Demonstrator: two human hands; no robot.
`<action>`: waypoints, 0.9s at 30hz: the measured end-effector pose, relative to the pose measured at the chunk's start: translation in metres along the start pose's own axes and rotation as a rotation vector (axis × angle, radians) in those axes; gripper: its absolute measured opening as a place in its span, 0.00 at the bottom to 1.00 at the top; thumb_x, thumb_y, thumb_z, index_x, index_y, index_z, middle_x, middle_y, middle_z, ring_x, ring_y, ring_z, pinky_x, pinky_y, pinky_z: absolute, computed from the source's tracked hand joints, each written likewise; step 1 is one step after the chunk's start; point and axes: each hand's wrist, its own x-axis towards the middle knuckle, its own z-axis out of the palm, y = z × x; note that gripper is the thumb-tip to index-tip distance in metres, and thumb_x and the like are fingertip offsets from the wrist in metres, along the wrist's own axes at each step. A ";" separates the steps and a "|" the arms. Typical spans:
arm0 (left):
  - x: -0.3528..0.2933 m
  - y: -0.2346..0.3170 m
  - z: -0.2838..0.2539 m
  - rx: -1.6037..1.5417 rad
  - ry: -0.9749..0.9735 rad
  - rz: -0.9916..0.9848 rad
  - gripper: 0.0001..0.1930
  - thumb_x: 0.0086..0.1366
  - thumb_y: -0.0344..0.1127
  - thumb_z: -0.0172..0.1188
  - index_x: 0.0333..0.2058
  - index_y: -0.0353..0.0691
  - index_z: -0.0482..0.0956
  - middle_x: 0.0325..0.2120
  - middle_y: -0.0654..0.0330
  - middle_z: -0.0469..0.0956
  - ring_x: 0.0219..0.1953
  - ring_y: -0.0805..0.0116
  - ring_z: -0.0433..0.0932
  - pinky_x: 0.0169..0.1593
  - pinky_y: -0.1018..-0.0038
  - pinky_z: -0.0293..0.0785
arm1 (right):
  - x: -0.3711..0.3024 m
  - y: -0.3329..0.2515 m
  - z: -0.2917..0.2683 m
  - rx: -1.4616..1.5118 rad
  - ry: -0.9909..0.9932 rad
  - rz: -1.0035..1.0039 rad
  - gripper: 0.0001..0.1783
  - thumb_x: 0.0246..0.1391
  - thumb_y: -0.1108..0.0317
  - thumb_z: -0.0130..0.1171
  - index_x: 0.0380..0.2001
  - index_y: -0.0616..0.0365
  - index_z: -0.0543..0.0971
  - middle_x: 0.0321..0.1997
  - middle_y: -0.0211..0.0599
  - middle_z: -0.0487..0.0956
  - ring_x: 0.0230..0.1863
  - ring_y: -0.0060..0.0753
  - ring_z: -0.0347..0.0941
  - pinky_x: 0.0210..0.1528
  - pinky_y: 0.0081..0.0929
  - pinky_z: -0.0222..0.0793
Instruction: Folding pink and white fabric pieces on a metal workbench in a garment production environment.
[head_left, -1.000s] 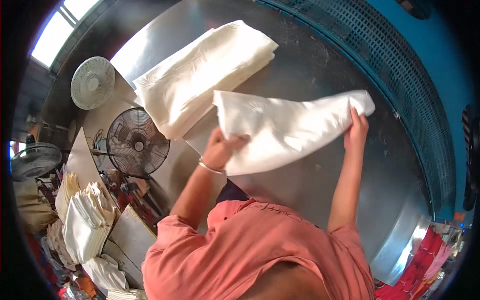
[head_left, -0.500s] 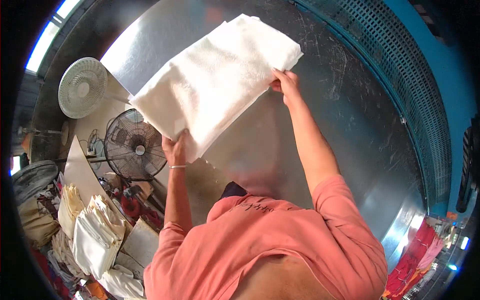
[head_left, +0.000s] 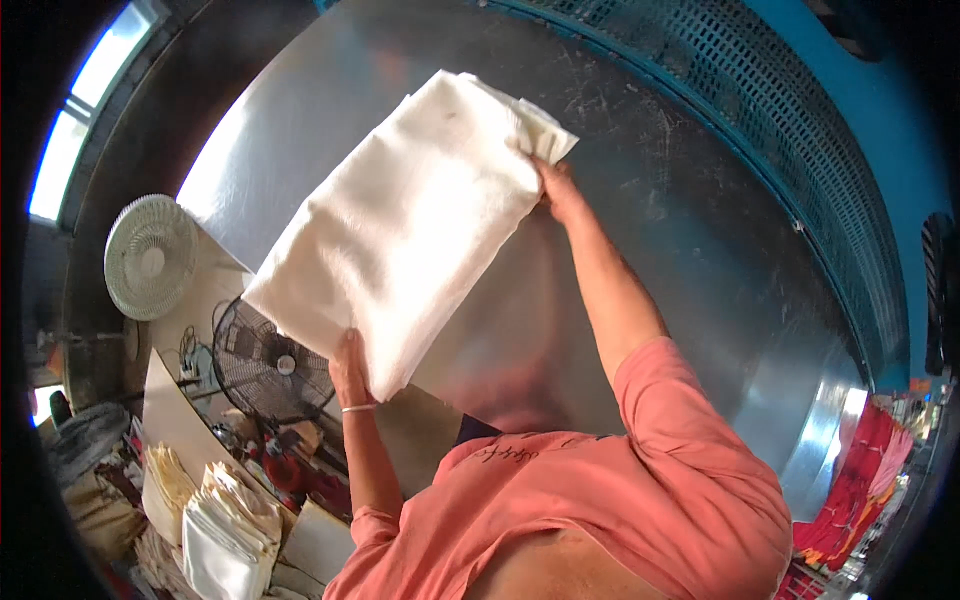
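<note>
A folded white cloth [head_left: 410,220] is held up slantwise in front of me, over a shiny metal table [head_left: 640,260]. My left hand [head_left: 350,365] grips its near left corner, the thumb on top and the other fingers hidden beneath. At the far right end my right hand [head_left: 556,190] pinches the cloth's edge, where the fabric bunches and several layers show. Both hands are closed on the cloth. A small dark spot shows near its far end.
A white fan [head_left: 152,258] and a black caged fan [head_left: 285,364] stand at the left. Below them lie stacks of folded cream cloth [head_left: 230,535]. A blue perforated guard [head_left: 780,110] curves along the far right. Red and pink fabric [head_left: 850,490] is piled at lower right.
The cloth and both my hands have come lower in the view, the right hand also shifting left. The cloth's far right end now bunches at my right hand. The whole view has turned slightly.
</note>
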 end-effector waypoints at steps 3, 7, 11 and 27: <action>0.001 0.005 -0.007 0.041 -0.063 0.092 0.20 0.54 0.39 0.59 0.39 0.28 0.71 0.32 0.57 0.73 0.34 0.69 0.71 0.39 0.76 0.67 | -0.032 0.005 -0.006 0.128 0.043 -0.013 0.27 0.42 0.57 0.60 0.44 0.61 0.71 0.39 0.37 0.75 0.35 0.31 0.73 0.35 0.28 0.71; 0.002 0.020 -0.039 0.299 -0.105 0.079 0.24 0.53 0.42 0.59 0.42 0.26 0.70 0.35 0.54 0.73 0.35 0.66 0.72 0.38 0.74 0.68 | -0.117 0.010 -0.010 0.220 0.249 -0.049 0.27 0.41 0.62 0.58 0.47 0.60 0.70 0.43 0.37 0.74 0.43 0.32 0.69 0.43 0.28 0.66; -0.034 0.041 -0.030 0.225 -0.347 0.050 0.23 0.52 0.41 0.57 0.40 0.25 0.71 0.32 0.54 0.73 0.32 0.65 0.72 0.35 0.72 0.69 | -0.202 0.052 -0.053 0.313 0.383 -0.131 0.26 0.45 0.68 0.55 0.50 0.61 0.65 0.47 0.37 0.71 0.46 0.31 0.67 0.46 0.28 0.64; 0.036 0.182 -0.073 0.659 -1.102 -0.043 0.23 0.52 0.41 0.58 0.43 0.28 0.70 0.36 0.51 0.73 0.34 0.62 0.73 0.39 0.69 0.71 | -0.466 0.079 0.115 0.629 1.263 -0.357 0.14 0.44 0.68 0.57 0.36 0.59 0.74 0.29 0.25 0.73 0.28 0.18 0.66 0.27 0.19 0.61</action>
